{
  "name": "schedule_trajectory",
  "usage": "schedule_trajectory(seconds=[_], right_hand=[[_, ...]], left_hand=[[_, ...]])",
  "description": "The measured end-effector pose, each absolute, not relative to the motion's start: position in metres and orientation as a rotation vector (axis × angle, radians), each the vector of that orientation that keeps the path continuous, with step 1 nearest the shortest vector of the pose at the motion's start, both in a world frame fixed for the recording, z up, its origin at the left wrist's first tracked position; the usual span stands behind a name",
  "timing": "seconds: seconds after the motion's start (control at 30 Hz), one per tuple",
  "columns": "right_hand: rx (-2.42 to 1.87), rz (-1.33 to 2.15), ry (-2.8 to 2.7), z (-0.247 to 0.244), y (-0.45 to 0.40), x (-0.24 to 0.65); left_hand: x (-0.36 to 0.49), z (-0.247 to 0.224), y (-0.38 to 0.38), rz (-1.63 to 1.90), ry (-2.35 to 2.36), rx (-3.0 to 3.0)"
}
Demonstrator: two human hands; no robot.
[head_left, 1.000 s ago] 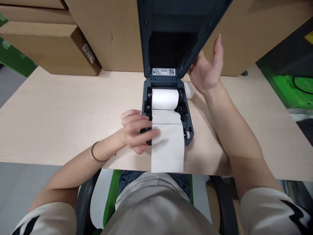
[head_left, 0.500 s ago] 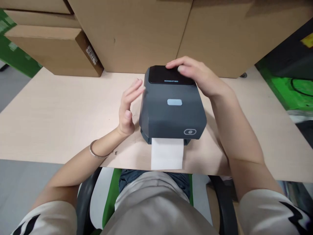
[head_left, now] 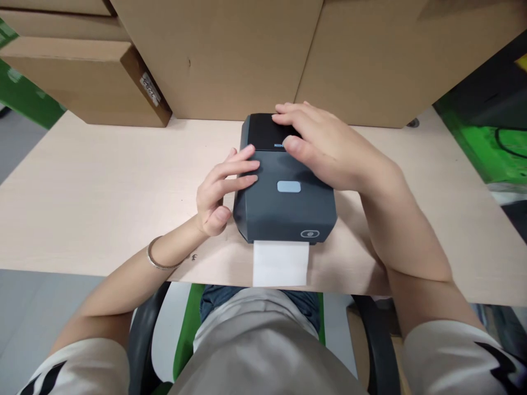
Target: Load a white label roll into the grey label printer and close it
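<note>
A dark grey label printer (head_left: 288, 214) with a black top panel and a pale blue button stands on the table in front of me. From its front slot a strip of white label paper (head_left: 280, 264) hangs out toward the table's near edge. My left hand (head_left: 222, 189) is open, its fingertips resting on the printer's left upper edge. Lying flat across the top right of the printer is my right hand (head_left: 325, 142), fingers stretched out over the black panel and hiding part of the lettering. Neither hand is wrapped round anything.
Large cardboard boxes (head_left: 230, 60) line the back of the pale wooden table (head_left: 102, 208). A smaller cardboard box (head_left: 82, 82) sits at the back left. Below the near edge are the black chair armrests (head_left: 381, 345). A dark cable (head_left: 508, 142) lies over something green at the right.
My left fingers have come onto the printer's left edge. My right hand has slid nearer and further over the top. The printer's lid looks lower at the front.
</note>
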State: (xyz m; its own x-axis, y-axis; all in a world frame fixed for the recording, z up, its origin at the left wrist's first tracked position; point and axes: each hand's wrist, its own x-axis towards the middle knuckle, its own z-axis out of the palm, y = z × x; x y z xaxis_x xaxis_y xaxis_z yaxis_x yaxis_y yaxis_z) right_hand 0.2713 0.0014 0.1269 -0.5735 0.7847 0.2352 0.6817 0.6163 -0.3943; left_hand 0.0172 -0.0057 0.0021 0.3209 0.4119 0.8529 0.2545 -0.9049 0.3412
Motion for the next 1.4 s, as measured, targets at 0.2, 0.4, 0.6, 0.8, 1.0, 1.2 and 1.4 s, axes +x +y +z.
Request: schedule_trajectory(seconds=[0.2, 0.4, 0.6, 0.8, 1.0, 1.2, 1.4], right_hand=[[-1.126, 0.458, -2.416, 0.122, -0.009, 0.257], [-1.074, 0.355, -2.485, 0.115, -0.01, 0.251], [-1.079, 0.303, -2.5, 0.112, -0.014, 0.249], [-1.104, 0.282, -2.531, 0.115, -0.019, 0.249], [-1.119, 0.282, -2.518, 0.117, -0.022, 0.247], [-1.112, 0.31, -2.495, 0.115, -0.018, 0.25], [-1.145, 0.376, -2.481, 0.117, -0.015, 0.251]], left_hand=[[0.022, 0.012, -0.01, 1.665, 0.367, 2.541], [0.03, 0.013, -0.02, 1.652, 0.431, 2.573], [0.036, 0.003, -0.019, 1.767, 0.385, 2.518], [0.031, 0.006, -0.02, 1.695, 0.368, 2.586], [0.032, 0.008, -0.023, 1.699, 0.389, 2.605], [0.033, 0.013, -0.022, 1.755, 0.311, 2.65], [0.026, 0.022, -0.022, 1.554, 0.354, 2.675]])
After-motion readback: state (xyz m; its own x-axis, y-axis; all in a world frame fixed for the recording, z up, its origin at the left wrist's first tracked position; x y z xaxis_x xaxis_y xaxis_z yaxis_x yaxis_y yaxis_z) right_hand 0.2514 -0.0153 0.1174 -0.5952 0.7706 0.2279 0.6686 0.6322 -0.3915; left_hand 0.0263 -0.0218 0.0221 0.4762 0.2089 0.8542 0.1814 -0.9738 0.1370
